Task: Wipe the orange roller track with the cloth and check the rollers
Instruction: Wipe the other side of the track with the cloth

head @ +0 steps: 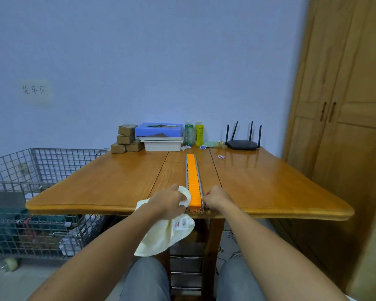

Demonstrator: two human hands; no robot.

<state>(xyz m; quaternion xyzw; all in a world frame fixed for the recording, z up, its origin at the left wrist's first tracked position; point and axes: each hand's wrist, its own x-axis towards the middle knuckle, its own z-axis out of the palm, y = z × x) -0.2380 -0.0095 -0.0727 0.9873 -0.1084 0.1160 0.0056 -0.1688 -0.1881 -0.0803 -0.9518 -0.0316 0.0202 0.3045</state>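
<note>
The orange roller track, set in a metal rail, runs lengthwise down the middle of the wooden table from its near edge to the far side. My left hand grips a pale yellow cloth and presses a bunched part of it against the track's near left side; the rest of the cloth hangs over the table edge. My right hand has its fingers closed on the rail's right side at the near end.
At the table's far edge stand small cardboard boxes, a blue box on white trays, two bottles and a black router. A wire cage cart stands left; a wooden wardrobe fills the right.
</note>
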